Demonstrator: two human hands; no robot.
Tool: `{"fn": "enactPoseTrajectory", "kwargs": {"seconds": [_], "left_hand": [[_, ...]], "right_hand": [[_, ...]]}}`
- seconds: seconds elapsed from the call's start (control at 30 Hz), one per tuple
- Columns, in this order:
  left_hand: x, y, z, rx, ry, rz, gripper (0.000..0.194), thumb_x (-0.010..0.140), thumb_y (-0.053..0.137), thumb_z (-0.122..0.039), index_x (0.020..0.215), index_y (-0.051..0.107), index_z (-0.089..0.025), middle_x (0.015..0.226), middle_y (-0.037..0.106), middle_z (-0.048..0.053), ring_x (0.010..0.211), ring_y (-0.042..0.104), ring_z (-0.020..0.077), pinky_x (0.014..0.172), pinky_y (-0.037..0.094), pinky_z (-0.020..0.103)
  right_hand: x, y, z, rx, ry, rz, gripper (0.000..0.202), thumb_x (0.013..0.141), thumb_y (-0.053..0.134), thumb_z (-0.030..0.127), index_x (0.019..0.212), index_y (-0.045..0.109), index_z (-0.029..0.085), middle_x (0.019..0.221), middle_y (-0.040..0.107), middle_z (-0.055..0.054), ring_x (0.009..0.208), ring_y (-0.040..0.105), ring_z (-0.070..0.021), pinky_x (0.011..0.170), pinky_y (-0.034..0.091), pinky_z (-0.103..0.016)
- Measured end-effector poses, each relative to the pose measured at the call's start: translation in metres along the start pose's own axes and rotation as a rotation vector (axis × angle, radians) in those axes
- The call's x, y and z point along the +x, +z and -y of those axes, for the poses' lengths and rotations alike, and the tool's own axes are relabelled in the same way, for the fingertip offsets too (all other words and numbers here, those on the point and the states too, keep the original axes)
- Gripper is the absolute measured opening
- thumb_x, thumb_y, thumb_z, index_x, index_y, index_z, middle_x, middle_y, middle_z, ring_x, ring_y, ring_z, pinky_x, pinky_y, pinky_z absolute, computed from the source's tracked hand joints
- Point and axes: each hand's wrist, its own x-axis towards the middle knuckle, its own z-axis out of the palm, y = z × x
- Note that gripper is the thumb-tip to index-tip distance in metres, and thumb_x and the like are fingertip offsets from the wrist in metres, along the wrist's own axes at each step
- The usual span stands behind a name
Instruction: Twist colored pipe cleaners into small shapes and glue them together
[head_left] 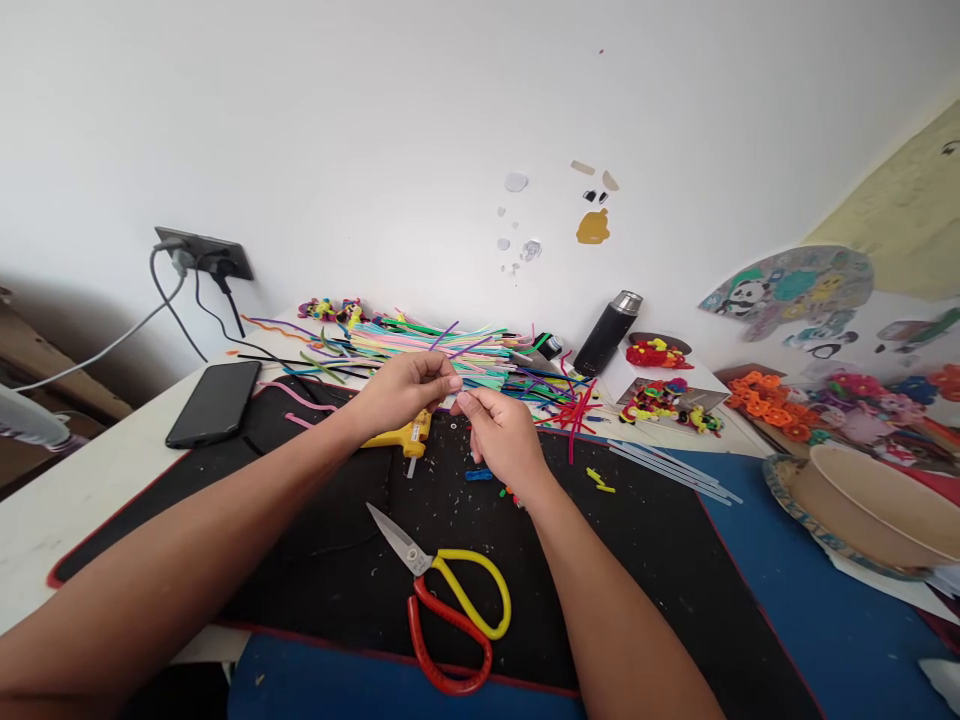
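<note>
My left hand (409, 388) and my right hand (501, 432) meet above the black mat (442, 510), thumbs and fingertips pinched close together. Whatever lies between the fingertips is too small to make out. Under my left wrist rests a yellow glue gun (409, 436), its nozzle side toward me. A short blue piece (478, 475) lies just below my right hand, with tiny coloured bits beside it. Nearer to me are scissors (442, 595) with one red and one yellow handle, their blades slightly apart. Behind both hands spreads a big pile of pipe cleaners (427, 345) in many colours.
A phone (214, 403) lies at the left. Toward the back right lean a black thermos (609, 333) and a white box (626, 378) bearing pipe-cleaner figures. Clear glue sticks (675, 470) cross the mat's right edge; a round basket (795, 510) stands far right.
</note>
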Motion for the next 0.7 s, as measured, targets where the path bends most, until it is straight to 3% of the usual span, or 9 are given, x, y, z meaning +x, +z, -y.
{"fn": "enactPoseTrajectory", "kwargs": {"seconds": [0.23, 0.47, 0.7], "left_hand": [[0.004, 0.01, 0.015, 0.257, 0.057, -0.129, 0.036, 0.087, 0.061, -0.052, 0.074, 0.061, -0.019, 0.058, 0.052, -0.003, 0.056, 0.044, 0.0135, 0.054, 0.032, 0.025], [0.0, -0.005, -0.002, 0.03, -0.006, 0.163, 0.041, 0.09, 0.059, -0.057, 0.072, 0.056, -0.019, 0.055, 0.048, -0.004, 0.049, 0.041, 0.0118, 0.05, 0.032, 0.024], [0.001, 0.0, -0.002, 0.247, 0.051, 0.041, 0.043, 0.092, 0.051, -0.055, 0.068, 0.056, -0.019, 0.06, 0.047, -0.003, 0.058, 0.042, 0.014, 0.056, 0.031, 0.026]], "right_hand": [[0.004, 0.003, -0.011, -0.136, 0.0, -0.039, 0.035, 0.102, 0.05, 0.046, 0.086, 0.071, 0.022, 0.041, 0.048, 0.007, 0.04, 0.053, -0.0163, 0.05, 0.038, -0.025], [0.0, 0.008, -0.006, 0.075, 0.009, -0.005, 0.039, 0.103, 0.047, 0.053, 0.08, 0.06, 0.023, 0.038, 0.045, 0.009, 0.033, 0.045, -0.0133, 0.042, 0.031, -0.023], [0.0, 0.006, -0.004, -0.009, -0.006, 0.01, 0.041, 0.104, 0.045, 0.051, 0.084, 0.065, 0.022, 0.04, 0.048, 0.008, 0.036, 0.05, -0.0144, 0.047, 0.038, -0.024]]}}
